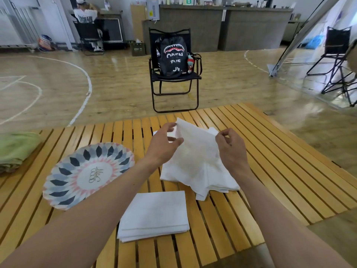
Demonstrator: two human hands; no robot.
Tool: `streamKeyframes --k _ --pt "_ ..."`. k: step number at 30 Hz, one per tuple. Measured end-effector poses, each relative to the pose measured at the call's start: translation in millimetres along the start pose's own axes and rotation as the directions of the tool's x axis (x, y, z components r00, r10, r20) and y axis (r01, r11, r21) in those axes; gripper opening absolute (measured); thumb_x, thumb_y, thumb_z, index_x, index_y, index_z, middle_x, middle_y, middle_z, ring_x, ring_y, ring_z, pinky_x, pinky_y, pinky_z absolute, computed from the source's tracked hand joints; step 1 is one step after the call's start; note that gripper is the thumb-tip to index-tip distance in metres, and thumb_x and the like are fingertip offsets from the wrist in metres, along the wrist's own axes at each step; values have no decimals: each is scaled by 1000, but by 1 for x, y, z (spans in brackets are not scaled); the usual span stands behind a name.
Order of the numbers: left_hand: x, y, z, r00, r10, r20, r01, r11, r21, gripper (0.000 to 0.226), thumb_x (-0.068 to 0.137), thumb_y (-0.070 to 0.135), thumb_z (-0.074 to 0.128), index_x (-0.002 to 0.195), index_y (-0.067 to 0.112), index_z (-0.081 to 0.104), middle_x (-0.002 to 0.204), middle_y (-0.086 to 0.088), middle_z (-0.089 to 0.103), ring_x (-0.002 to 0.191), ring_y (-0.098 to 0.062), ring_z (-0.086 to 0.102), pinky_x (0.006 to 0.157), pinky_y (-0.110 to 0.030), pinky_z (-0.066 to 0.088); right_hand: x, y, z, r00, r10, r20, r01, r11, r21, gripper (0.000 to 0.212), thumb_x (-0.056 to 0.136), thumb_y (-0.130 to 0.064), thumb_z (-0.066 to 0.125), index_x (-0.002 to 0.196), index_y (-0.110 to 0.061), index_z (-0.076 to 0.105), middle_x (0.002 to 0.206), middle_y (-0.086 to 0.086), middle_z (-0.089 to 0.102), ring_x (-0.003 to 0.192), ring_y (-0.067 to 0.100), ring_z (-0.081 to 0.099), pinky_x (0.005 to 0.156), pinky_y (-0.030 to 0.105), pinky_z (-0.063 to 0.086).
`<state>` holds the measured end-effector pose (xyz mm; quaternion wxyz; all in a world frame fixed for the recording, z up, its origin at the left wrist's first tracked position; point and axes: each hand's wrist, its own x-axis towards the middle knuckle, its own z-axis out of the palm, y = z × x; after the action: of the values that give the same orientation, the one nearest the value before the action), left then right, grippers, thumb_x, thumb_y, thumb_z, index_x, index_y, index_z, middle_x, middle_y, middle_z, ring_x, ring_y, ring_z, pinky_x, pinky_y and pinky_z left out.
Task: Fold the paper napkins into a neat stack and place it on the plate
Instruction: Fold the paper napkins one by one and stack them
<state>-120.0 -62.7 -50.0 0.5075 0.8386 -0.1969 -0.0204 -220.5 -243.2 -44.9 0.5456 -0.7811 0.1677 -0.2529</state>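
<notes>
A white paper napkin (195,144) is lifted off a loose pile of unfolded napkins (210,180) in the middle of the slatted wooden table (289,171). My left hand (164,146) pinches the napkin's far left corner, and my right hand (231,149) pinches its right edge. Nearer to me lies a flat stack of folded napkins (154,215). The patterned paper plate (65,190), blue, grey and pink, rests tilted to the left of the napkins with nothing on it.
A folded green cloth (17,149) lies at the table's left edge. Beyond the table a black folding chair (173,78) carries a black backpack. Another folding chair (338,60) and a slanted metal pole (289,41) are at far right.
</notes>
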Motion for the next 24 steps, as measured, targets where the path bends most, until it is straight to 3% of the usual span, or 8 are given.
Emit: streamKeyframes --k 3,7,11,15,18,20,22,24 --pt "-3 -3 -9 999 47 16 -47 999 18 67 87 19 73 144 35 41 136 10 49 117 -10 50 85 -28 45 -1 5 2 981 122 149 -115 992 -58 14 96 -24 56 93 -13 65 77 -3 62 67 15 51 62 28 39" --pt "-7 -15 -18 999 -35 35 30 989 142 46 85 17 76 128 23 61 107 1 66 104 -18 63 84 -29 54 -3 21 7 969 182 166 -159 977 -143 11 98 -27 59 101 -20 67 85 -5 71 76 16 61 68 31 50" --pt "-10 -23 -21 995 -97 -12 98 991 93 33 86 20 77 117 19 67 98 2 67 91 -16 67 81 -30 57 0 27 7 987 113 117 -92 981 -171 11 97 -28 61 108 -27 63 96 0 74 87 19 66 83 40 56" --pt "-12 -25 -20 986 -155 -55 154 988 -26 34 85 16 77 116 19 64 98 -4 70 86 -15 69 66 -25 57 -1 26 5 975 41 219 7 977 -211 34 82 -33 79 114 -32 66 120 -9 61 101 12 64 80 26 51" --pt "-11 -27 -19 981 -184 -62 182 983 -28 35 85 17 77 117 21 61 101 -3 68 87 -15 67 67 -27 60 -4 26 4 931 -48 361 192 907 -375 48 67 -38 90 110 -36 70 141 -15 44 133 8 40 101 27 37" --pt "-10 -27 -17 982 -180 -63 180 984 -10 31 87 18 76 115 20 63 102 -2 68 86 -13 67 67 -27 60 -7 27 5 878 -36 477 290 833 -470 57 62 -38 91 113 -37 67 152 -15 34 143 8 24 111 32 29" --pt "-9 -26 -16 986 -155 -64 157 987 29 26 88 18 74 113 18 67 103 -1 67 83 -9 64 65 -23 58 -8 27 7 864 -37 503 346 769 -538 51 70 -30 85 116 -35 65 155 -15 33 145 9 23 116 36 25" --pt "-9 -25 -15 989 -131 -66 135 989 62 23 89 18 73 111 15 71 103 1 67 81 -5 62 62 -19 55 -8 27 8 884 -78 460 356 751 -556 34 82 -24 73 115 -32 66 148 -14 47 138 10 37 112 31 28"
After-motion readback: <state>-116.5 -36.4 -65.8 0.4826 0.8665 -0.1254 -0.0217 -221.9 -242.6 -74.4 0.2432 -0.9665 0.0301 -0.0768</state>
